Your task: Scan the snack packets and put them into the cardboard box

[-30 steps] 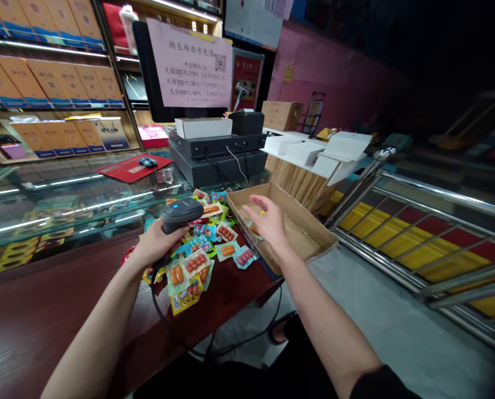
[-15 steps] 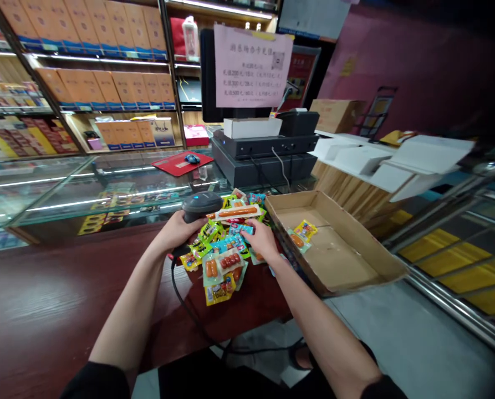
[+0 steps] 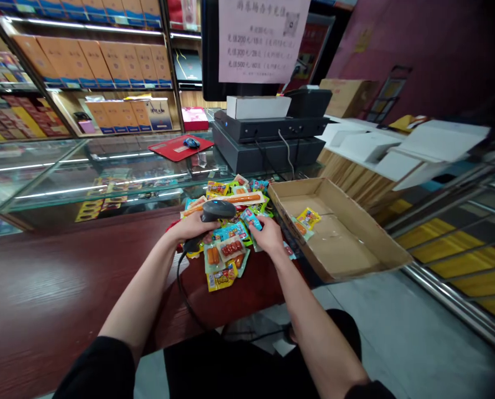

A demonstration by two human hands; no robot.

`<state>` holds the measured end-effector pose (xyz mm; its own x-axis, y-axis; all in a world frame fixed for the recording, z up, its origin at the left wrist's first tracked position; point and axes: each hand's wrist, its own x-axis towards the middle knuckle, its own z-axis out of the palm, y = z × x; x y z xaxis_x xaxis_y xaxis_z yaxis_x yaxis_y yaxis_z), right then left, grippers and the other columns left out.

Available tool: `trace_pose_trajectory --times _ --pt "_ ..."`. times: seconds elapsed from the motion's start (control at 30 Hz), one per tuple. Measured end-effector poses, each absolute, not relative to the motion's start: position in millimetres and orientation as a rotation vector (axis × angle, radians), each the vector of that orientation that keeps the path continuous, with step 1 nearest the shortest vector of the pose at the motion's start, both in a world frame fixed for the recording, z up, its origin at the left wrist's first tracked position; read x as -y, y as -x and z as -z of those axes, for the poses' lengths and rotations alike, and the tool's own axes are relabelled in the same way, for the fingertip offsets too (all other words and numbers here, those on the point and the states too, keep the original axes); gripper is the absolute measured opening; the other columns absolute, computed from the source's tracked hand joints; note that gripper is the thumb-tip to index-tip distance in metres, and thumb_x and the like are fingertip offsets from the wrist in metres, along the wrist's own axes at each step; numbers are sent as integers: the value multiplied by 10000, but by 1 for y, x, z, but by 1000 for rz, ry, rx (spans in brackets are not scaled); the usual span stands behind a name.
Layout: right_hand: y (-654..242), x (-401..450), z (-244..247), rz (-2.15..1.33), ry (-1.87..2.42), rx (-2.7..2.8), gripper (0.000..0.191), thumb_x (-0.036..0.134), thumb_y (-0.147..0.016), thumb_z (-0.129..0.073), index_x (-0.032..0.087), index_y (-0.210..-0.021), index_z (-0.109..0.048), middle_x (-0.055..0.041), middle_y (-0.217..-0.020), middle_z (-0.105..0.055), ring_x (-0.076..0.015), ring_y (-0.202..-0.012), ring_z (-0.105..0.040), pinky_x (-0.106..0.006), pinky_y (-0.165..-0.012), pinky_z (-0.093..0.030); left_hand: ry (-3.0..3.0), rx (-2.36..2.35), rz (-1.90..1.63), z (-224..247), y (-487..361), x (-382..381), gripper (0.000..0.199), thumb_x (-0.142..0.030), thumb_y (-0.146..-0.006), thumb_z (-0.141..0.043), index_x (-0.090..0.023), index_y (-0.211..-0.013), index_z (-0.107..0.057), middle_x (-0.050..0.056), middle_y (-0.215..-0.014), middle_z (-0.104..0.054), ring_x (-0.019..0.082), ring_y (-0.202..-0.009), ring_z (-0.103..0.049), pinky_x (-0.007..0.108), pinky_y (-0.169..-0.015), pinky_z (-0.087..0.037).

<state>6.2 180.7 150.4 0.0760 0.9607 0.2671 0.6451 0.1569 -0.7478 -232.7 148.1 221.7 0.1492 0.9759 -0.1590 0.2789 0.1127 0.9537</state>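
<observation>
Packets [image 3: 231, 247] of small snacks lie heaped on the dark red surface [image 3: 64, 288], while only two that can be made out, a yellow packet [image 3: 309, 218] and a clear packet [image 3: 300, 227] with orange contents, rest in the open cardboard box [image 3: 347, 260] just to the right, so the work looks barely begun. The left hand [image 3: 195, 226] is wrapped round a corded scanner [image 3: 219, 210], and the right hand [image 3: 269, 235] pinches a blue packet [image 3: 251, 218], not yet in the box. Whether any of the heaped ones have been dealt with cannot be told, but most seem left.
</observation>
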Motion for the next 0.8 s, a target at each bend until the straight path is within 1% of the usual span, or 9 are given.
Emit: trace_pose_trajectory --times 0.07,0.13,0.2,0.27,0.37,0.67,0.8 --pt "-3 -176 -148 -719 1449 1404 281 346 -719 -685 175 -941 -682 -86 -940 -735 -256 -878 -689 -402 -842 -529 -1360 -1257 -765 -217 229 -151 317 -423 -670 -756 -191 -788 -576 5 -533 -597 140 -433 -543 248 -434 -432" --pt "4 -173 -147 -963 1293 1166 341 393 -671 -714 175 -924 -645 -71 -913 -737 -234 -825 -695 -371 -756 -556 -1379 -1228 -737 -215 226 -151 306 -443 -708 -721 -191 -729 -548 -2 -534 -574 111 -419 -497 227 -419 -395" --pt "12 -170 -148 -1076 1196 1012 384 400 -610 -762 176 -885 -617 -69 -897 -738 -224 -807 -698 -355 -735 -561 -1388 -1240 -786 -217 224 -150 321 -436 -713 -713 -190 -662 -514 -14 -519 -534 87 -402 -445 218 -410 -363" --pt "19 -167 -149 -1101 1148 941 397 400 -580 -792 176 -850 -604 -67 -874 -739 -219 -803 -700 -357 -757 -560 -1364 -1248 -838 -221 220 -148 325 -420 -706 -715 -191 -643 -493 -28 -508 -502 79 -400 -423 216 -414 -355" --pt "25 -163 -151 -1121 1104 925 393 406 -580 -804 177 -828 -603 -62 -841 -738 -213 -784 -705 -357 -775 -560 -1352 -1275 -865 -227 214 -142 334 -430 -710 -705 -198 -640 -475 -36 -492 -482 84 -401 -425 222 -427 -360" --pt "23 -160 -155 -1198 1048 919 410 375 -557 -838 178 -835 -610 -34 -803 -733 -184 -731 -693 -342 -778 -556 -1482 -1306 -838 -227 202 -134 339 -473 -732 -688 -211 -644 -493 -19 -476 -515 112 -405 -447 243 -432 -348" --pt "23 -160 -157 -1214 1043 924 419 374 -548 -848 179 -839 -617 -32 -794 -733 -189 -733 -693 -352 -786 -556 -1480 -1281 -866 -227 203 -135 335 -471 -733 -693 -209 -653 -500 -21 -482 -510 113 -413 -452 243 -434 -350"
